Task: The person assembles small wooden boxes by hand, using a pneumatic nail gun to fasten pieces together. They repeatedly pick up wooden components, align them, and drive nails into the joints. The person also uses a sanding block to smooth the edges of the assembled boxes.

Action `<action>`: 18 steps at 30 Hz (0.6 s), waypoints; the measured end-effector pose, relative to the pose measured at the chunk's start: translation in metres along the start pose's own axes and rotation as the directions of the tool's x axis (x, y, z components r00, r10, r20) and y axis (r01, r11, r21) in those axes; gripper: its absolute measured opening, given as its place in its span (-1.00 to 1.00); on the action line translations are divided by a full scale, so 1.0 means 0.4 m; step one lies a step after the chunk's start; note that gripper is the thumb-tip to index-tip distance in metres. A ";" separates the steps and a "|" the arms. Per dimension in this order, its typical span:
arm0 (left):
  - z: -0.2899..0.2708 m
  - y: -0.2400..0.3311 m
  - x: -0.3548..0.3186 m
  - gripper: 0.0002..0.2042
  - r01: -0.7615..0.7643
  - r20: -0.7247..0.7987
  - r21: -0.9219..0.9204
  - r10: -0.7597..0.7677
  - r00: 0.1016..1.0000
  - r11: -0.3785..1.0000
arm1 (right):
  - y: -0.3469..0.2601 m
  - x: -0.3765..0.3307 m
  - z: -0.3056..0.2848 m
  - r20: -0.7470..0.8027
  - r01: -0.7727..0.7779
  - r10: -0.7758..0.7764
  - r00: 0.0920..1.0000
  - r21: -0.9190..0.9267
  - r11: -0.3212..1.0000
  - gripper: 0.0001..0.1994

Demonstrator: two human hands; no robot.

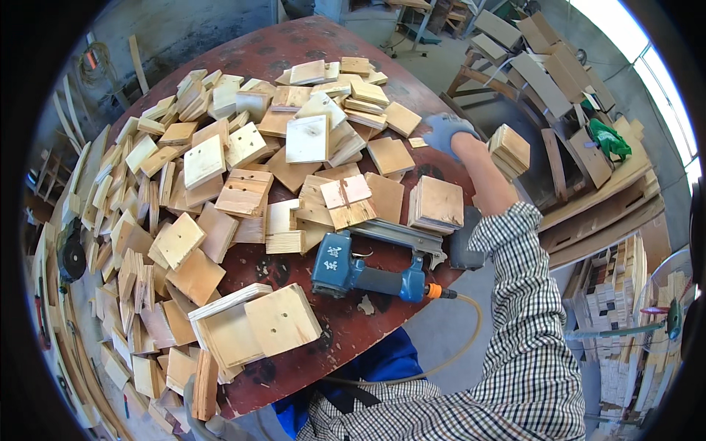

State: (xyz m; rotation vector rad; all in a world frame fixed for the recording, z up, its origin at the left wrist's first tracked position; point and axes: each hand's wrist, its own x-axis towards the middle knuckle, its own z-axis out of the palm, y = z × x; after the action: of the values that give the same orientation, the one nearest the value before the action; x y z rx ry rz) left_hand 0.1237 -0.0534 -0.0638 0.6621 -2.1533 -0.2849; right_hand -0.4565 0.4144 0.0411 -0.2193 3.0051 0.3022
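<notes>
Red table (pixel 346 323) carries a big heap of plywood blocks (pixel 204 162). Blue nail gun (pixel 368 279) lies near the table edge, right of the heap. Gloved left hand (pixel 190 404) grips a wood block (pixel 206 386) lower left. Gloved right hand (pixel 446 134) reaches a small wood strip (pixel 418 142), far right; can't tell if it's gripped.

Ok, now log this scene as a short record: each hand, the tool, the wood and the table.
Left hand: gloved, at a thick wooden block, lower left; grip partly hidden
Right hand: gloved, beside a small wood piece; grip unclear
Tool: blue air tool lying on its side, hose attached
Wood: large jumbled pile of wooden pieces; small stack near the tool
Table: dark red top, scuffed and spotted
</notes>
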 end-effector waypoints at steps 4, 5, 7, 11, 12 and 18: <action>-0.021 0.170 0.065 -0.39 -0.040 -0.039 -0.032 0.038 0.998 0.999 | -0.038 0.050 0.020 -0.077 -0.057 0.059 0.995 0.030 0.998 -0.48; -0.024 0.179 0.067 -0.38 -0.019 -0.035 -0.040 0.018 0.999 0.999 | -0.062 0.049 0.002 -0.094 -0.090 0.098 0.991 0.090 0.992 -0.45; -0.023 0.175 0.068 -0.41 -0.041 -0.031 -0.022 0.040 0.999 0.999 | -0.116 0.059 0.001 -0.311 0.212 -0.072 0.948 0.444 0.871 -0.34; -0.004 0.203 0.096 -0.47 -0.083 0.005 -0.110 0.084 0.996 0.990 | -0.327 -0.011 -0.059 -0.538 0.610 -0.492 0.685 0.053 0.791 -0.05; -0.002 0.200 0.095 -0.48 -0.072 0.023 -0.129 0.076 0.997 0.989 | -0.368 -0.032 -0.065 -0.463 0.617 -0.551 0.694 -0.013 0.787 -0.04; 0.014 0.264 0.189 -0.51 -0.145 0.195 -0.314 0.214 0.957 0.938 | -0.479 -0.050 -0.051 -0.318 0.573 -0.636 0.703 -0.276 0.771 -0.12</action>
State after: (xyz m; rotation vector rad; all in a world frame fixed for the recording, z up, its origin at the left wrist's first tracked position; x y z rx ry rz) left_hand 0.0431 -0.0071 0.0272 0.2660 -2.3047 -0.5952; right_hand -0.4091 0.2272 0.0274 -1.4200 3.0339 0.4639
